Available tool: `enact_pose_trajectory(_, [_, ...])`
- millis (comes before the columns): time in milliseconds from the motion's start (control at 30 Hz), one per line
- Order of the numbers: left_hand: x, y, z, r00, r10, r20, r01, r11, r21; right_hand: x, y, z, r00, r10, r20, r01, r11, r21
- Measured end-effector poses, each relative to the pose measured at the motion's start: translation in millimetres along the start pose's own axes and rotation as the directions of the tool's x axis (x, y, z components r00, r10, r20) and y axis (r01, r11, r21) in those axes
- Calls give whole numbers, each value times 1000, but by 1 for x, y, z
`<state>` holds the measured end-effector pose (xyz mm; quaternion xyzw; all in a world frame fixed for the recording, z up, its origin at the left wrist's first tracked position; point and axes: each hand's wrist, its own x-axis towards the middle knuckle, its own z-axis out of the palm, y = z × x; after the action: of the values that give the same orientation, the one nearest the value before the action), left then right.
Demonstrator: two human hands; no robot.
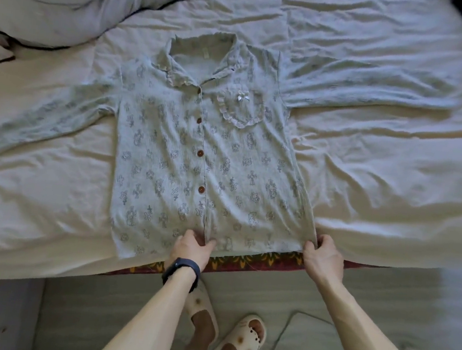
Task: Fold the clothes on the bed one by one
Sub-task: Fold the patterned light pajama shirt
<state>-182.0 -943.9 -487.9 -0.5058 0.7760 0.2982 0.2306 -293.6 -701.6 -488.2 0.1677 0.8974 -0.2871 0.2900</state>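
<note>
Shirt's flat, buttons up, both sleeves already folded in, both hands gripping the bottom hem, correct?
Not quite. The head view shows both sleeves spread out to the sides, not folded in. The rest holds: shirt flat, buttons up, left hand and right hand gripping the bottom hem.
</note>
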Motion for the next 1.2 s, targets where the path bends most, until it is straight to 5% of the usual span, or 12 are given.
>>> enact_pose_trajectory(100, [-1, 16, -13, 974, 128, -186, -118, 991, 63, -4, -9, 2, 952, -261, -162, 221, 948, -229])
enact_pose_trajectory(200, [11, 42, -26, 763, 580, -285, -466, 800, 379, -2, -33, 8, 726, -678, -113, 562, 680, -471])
enact_pose_trajectory(267, [24, 65, -36, 697, 716, -42, -593, 608, 527, 8, -44, 12, 640, -763, 90, 661, 488, -569])
enact_pose_trajectory(367, [43, 89, -42, 779, 520, 351, -612, 506, 608, 21, -56, 7, 700, -567, 434, 689, 377, -620])
enact_pose_trajectory(467, [47, 112, -49, 807, 385, 447, -589, 488, 644, 24, -81, -12, 724, -407, 557, 690, 421, -589])
enact_pose_trajectory(567, [44, 156, -67, 802, 383, 458, -593, 422, 686, 30, -119, -49, 720, -378, 582, 671, 592, -446])
enact_pose_trajectory(767, [60, 270, -94, 688, 586, 428, -723, 500, 476, 82, -170, -164, 834, -457, 310, 532, 816, -228])
enact_pose_trajectory(1000, [80, 434, -85, 535, 753, 382, -813, 336, 475, 201, -180, -281, 945, -325, -25, 321, 942, -97])
enact_pose_trajectory(1200, [125, 535, -23, 606, 659, 446, -768, 337, 545, 340, -160, -322, 994, 56, -98, -41, 989, 145])
